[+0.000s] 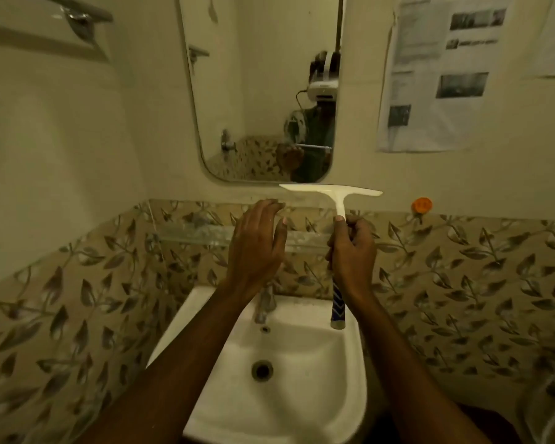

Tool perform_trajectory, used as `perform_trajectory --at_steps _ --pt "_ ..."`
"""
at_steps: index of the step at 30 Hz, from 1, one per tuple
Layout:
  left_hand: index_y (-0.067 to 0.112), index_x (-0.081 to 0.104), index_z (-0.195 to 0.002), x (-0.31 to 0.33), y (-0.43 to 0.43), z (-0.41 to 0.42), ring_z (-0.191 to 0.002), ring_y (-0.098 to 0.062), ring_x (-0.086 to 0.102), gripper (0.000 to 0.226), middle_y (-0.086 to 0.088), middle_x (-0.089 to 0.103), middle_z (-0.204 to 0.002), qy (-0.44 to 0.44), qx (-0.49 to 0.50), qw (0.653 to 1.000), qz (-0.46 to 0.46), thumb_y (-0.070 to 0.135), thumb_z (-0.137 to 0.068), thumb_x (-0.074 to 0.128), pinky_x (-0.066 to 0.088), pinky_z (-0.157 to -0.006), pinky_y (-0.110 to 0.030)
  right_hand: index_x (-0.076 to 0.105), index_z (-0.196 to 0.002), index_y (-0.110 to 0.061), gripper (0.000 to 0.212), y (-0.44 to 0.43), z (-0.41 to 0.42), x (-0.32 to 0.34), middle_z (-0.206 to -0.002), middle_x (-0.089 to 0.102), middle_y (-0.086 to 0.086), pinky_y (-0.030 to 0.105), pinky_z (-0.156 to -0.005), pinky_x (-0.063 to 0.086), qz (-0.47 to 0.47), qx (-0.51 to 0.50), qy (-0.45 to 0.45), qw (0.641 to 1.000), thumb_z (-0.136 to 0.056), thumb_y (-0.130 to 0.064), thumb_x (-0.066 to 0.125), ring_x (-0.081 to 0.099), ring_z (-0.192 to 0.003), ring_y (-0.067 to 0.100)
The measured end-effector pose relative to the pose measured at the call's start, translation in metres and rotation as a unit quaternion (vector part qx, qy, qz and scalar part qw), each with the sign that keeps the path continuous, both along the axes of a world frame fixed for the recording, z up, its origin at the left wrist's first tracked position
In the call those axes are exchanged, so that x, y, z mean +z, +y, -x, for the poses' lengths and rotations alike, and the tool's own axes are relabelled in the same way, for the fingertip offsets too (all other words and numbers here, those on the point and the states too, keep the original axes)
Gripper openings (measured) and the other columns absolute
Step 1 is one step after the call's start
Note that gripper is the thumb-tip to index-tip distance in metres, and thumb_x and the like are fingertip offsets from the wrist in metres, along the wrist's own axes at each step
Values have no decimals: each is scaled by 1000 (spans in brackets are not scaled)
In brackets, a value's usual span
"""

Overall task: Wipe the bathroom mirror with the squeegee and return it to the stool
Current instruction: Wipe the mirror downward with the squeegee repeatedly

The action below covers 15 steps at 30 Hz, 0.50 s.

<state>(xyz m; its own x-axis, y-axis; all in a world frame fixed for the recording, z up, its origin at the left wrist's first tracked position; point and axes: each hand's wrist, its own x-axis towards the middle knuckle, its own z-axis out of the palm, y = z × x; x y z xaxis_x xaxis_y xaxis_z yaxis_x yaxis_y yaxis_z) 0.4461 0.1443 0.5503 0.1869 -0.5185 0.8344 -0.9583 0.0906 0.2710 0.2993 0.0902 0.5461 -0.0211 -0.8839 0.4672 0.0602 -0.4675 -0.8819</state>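
The squeegee [337, 194] has a white T-shaped head and a blue-patterned handle. It stands upright, its blade level just below the bottom edge of the mirror [257, 75]. My right hand [353, 248] is shut around the handle's middle, thumb up along the white neck. My left hand [257, 241] hovers to the left of the handle, fingers apart and curled, holding nothing, its fingertips near the left end of the blade. The mirror hangs on the cream wall above and reflects a person with a head camera. No stool is in view.
A white washbasin [225, 341] with a metal tap [265, 302] sits below my hands. A glass shelf [193, 232] runs along the leaf-patterned tile band. An orange hook [422, 205] sticks to the wall at right, printed papers [436, 72] hang above it, and a towel rail [77, 11] is top left.
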Motion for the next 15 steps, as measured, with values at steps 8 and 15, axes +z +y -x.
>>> perform_trajectory --at_steps 8,15 --pt "13 54 -124 71 -62 -67 -121 -17 50 30 -5 56 -128 -16 -12 998 58 26 -100 44 41 -103 -32 58 -99 -13 14 -68 -46 65 -76 62 13 30 -49 48 64 9 -3 998 -99 -24 51 56 -56 20" --pt "13 55 -122 150 -103 -119 -113 -19 54 28 -5 59 -123 -62 18 993 98 26 -98 47 43 -98 -35 56 -102 -21 10 -121 -81 140 -87 64 -6 35 -64 60 163 -9 4 987 -99 -29 51 67 -79 13"
